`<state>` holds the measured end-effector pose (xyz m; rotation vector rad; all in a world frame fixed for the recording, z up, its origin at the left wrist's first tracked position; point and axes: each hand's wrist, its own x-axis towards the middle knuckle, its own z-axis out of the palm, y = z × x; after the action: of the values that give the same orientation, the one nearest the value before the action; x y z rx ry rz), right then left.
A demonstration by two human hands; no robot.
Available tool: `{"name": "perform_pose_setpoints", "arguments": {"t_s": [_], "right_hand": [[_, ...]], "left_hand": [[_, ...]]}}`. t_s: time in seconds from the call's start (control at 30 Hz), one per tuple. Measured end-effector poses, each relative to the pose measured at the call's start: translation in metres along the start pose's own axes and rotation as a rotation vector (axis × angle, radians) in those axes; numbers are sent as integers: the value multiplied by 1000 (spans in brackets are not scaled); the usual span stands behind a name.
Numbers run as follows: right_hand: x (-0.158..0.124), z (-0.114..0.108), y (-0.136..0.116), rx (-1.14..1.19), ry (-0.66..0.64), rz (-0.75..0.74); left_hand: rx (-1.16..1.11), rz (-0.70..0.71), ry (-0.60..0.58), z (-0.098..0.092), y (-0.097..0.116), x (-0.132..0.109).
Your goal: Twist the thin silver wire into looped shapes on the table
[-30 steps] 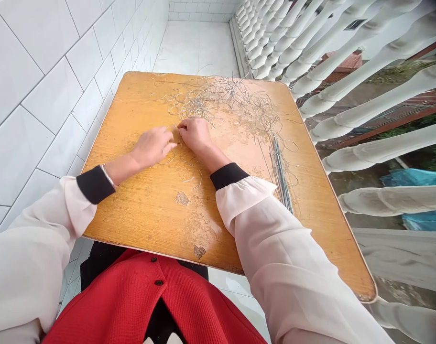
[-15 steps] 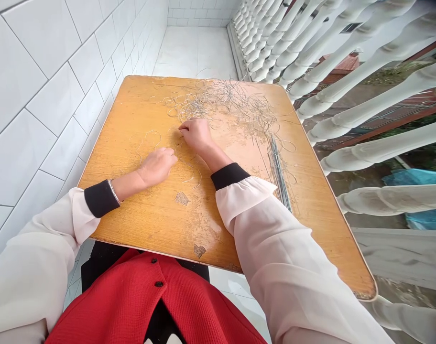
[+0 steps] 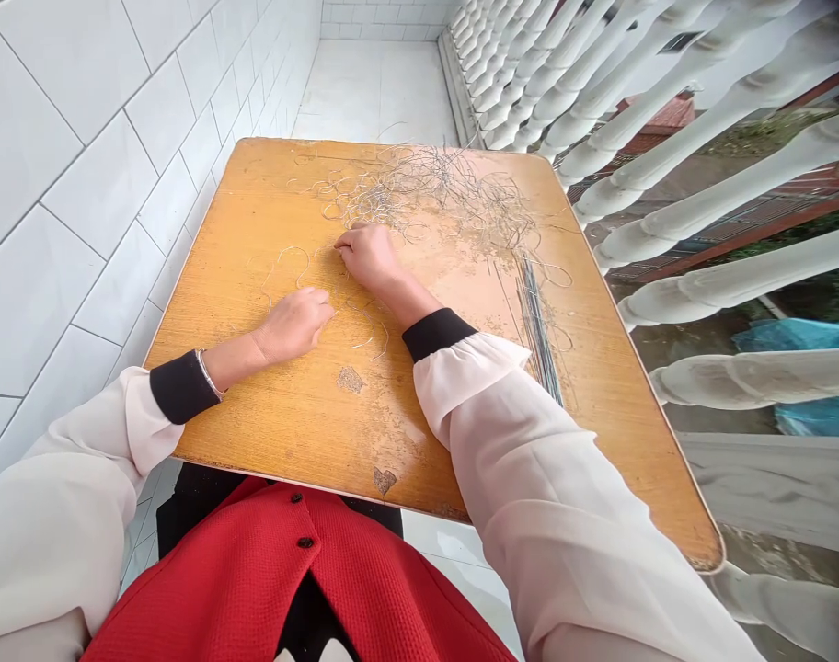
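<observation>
A thin, curved, silvery wire (image 3: pixel 293 247) arcs over the yellow-brown wooden table (image 3: pixel 254 432), beside the left hand (image 3: pixel 295 324) and near the right hand (image 3: pixel 370 256); whether either hand's curled fingers clamp it, I cannot tell. Beyond lies a grey wire tangle (image 3: pixel 447 179).

Garment (image 3: pixel 205 579): red, textured
Buttons (image 3: pixel 304 542): dark, on garment
Sleeves (image 3: pixel 530 460): white, flanking garment
Cuffs (image 3: pixel 439 335): black
Bracelet (image 3: pixel 209 375): silvery, thin
</observation>
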<state>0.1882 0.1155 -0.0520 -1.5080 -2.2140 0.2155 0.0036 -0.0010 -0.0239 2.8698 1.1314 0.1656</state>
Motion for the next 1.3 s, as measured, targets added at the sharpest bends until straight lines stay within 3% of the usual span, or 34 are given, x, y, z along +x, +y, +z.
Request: {"name": "perform_pose_setpoints", "arguments": {"t_s": [0.37,0.63,0.77,0.87,0.97,1.03,1.13,1.23,1.3], "right_hand": [[-6,-8,-10,-49,-6,64],[-12,-16,-22,-2,3,92],[-12,-41,-26,-5,34,137],[-9,-70,-10,-25,126,195],[-9,-96,11,-10,236,348],[-15,-107,19,43,190,407],[-38,-111,14,161,2,461],[-75,-106,-7,117,-160,346],[-101,-97,-23,44,-201,255]], "left_hand": [[-18,-168,1,-9,14,-8],[-37,-203,17,-18,16,-15],[-77,-268,106,-36,8,-18],[-132,-327,248,-44,-3,-21],[-170,-324,303,-40,-10,-26],[-179,-280,281,-32,-11,-27],[-142,-199,214,-22,-5,-27],[-78,-140,133,-15,3,-23],[-55,-123,81,-12,7,-20]]}}
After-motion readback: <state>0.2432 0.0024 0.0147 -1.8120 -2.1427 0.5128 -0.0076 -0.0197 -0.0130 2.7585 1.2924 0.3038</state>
